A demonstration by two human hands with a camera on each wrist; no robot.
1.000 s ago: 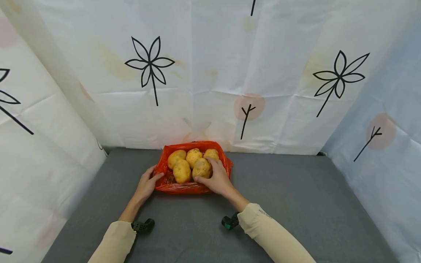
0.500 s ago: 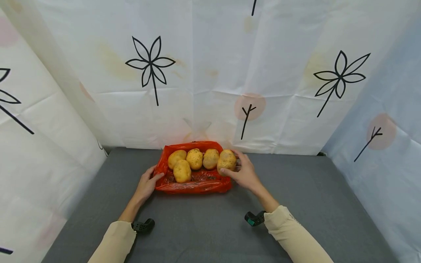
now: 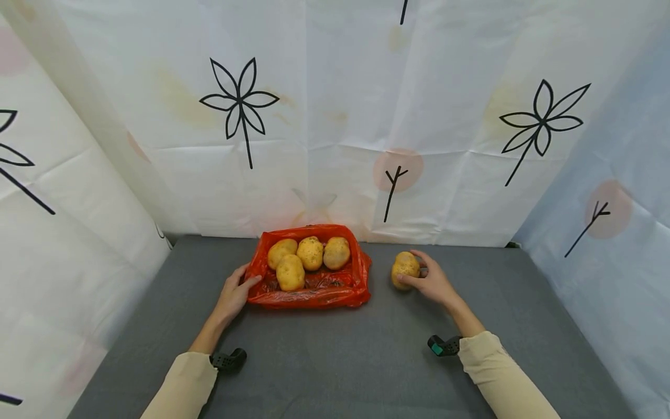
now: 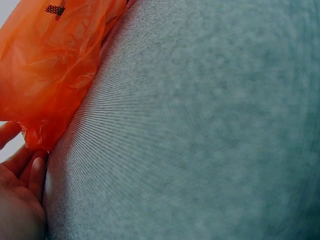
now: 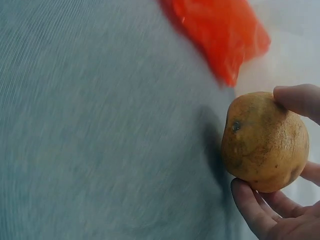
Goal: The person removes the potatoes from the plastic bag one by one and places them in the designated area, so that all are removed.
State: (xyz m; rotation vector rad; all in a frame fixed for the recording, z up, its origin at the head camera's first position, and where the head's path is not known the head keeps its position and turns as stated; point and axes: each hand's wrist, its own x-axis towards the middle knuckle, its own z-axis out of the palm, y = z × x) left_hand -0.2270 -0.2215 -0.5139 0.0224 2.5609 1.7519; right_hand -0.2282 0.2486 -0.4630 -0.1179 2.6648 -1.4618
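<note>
A red plastic bag, its mouth spread wide, lies at the back of the table with several yellow potatoes inside. At its left end my left hand holds the bag's edge, the thumb over the rim. In the left wrist view, fingers pinch a gathered corner of the thin plastic. To the right of the bag, my right hand grips a single potato between thumb and fingers. The right wrist view shows this potato close over the table, with a shadow beside it.
The grey table runs back to a white cloth wall printed with black plant drawings. More cloth hangs along the left and right sides. Each wrist wears a black camera band.
My right hand has lifted a potato out of the bag's front right part and carried it rightward past the rim, down near the table. The left hand has stayed on the bag's edge.
</note>
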